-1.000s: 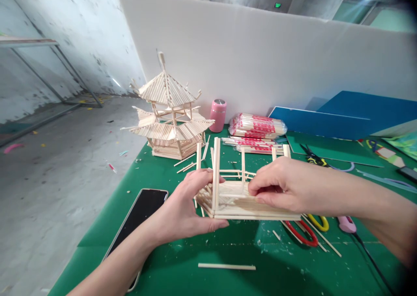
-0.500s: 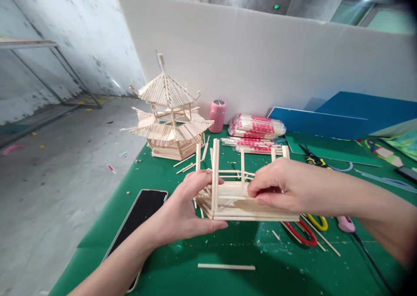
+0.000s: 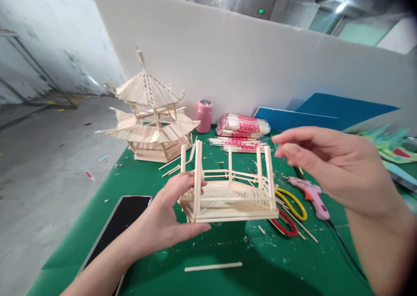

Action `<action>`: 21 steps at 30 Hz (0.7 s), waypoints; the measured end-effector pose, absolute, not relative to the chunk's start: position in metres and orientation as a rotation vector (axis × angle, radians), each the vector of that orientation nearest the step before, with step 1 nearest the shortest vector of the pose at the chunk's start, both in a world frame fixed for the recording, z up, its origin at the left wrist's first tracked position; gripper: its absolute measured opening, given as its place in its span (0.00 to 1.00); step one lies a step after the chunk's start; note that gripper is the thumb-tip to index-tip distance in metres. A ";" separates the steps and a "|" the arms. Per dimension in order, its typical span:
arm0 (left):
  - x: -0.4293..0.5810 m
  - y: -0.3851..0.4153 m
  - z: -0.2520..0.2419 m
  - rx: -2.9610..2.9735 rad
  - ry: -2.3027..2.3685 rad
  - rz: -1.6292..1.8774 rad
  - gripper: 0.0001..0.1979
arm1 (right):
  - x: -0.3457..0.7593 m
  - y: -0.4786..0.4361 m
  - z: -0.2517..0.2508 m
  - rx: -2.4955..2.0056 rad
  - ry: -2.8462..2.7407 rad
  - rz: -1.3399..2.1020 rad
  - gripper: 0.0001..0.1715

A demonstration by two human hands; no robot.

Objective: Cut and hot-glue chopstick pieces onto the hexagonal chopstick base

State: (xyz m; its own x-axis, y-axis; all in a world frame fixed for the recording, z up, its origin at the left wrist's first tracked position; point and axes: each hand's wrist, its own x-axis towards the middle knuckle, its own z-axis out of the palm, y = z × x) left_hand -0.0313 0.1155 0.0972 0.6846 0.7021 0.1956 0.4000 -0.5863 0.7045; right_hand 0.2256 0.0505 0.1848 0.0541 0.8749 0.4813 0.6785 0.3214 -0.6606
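Note:
My left hand (image 3: 169, 205) grips the left corner of a small wooden stick frame (image 3: 237, 212), thumb below the base and fingers round the corner post. The frame has a flat base, upright posts and low rails along its sides. My right hand (image 3: 325, 161) is raised right of the frame, apart from it, with thumb and fingertips pinched together; whether something tiny is between them I cannot make out. A loose stick (image 3: 213, 267) lies on the green table (image 3: 163, 278) in front of the frame.
A finished-looking stick pavilion (image 3: 153, 126) stands at the back left, beside a pink bottle (image 3: 204, 117) and packs of sticks (image 3: 243, 126). A phone (image 3: 120, 226) lies at left. Right of the frame are red and yellow handles (image 3: 295, 205) and a pink glue gun (image 3: 311, 194).
My right hand has let go of the frame's front rail area and moved up and right. The view has shifted right, and the glue gun shows more fully. My left hand still grips the frame.

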 end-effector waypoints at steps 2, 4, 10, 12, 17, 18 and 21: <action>-0.031 0.117 0.094 2.275 0.845 0.636 0.26 | 0.233 0.036 0.165 -1.408 -1.407 0.247 0.09; -0.031 0.118 0.093 2.293 0.847 0.660 0.26 | 0.237 0.022 0.139 -1.383 -1.265 0.328 0.13; -0.029 0.119 0.100 2.354 0.864 0.699 0.19 | 0.226 -0.004 0.078 -1.495 -1.367 0.535 0.41; -0.028 0.119 0.099 2.353 0.861 0.702 0.19 | 0.222 -0.003 0.073 -1.531 -1.435 0.507 0.45; -0.032 0.121 0.089 2.346 0.923 0.691 0.26 | 0.217 0.008 0.072 -1.546 -1.454 0.405 0.42; -0.035 0.120 0.088 2.342 0.966 0.709 0.29 | 0.217 0.009 0.073 -1.537 -1.444 0.411 0.42; -0.047 0.113 0.092 2.364 1.135 0.832 0.38 | 0.216 0.011 0.074 -1.529 -1.444 0.418 0.42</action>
State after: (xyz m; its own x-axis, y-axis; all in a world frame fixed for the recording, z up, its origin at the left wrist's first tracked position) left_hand -0.0465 0.1135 0.0919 0.4966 0.7973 0.3431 0.5671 -0.5973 0.5671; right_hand 0.2163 0.0110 0.0744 0.2419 0.9043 0.3516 0.5768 0.1574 -0.8016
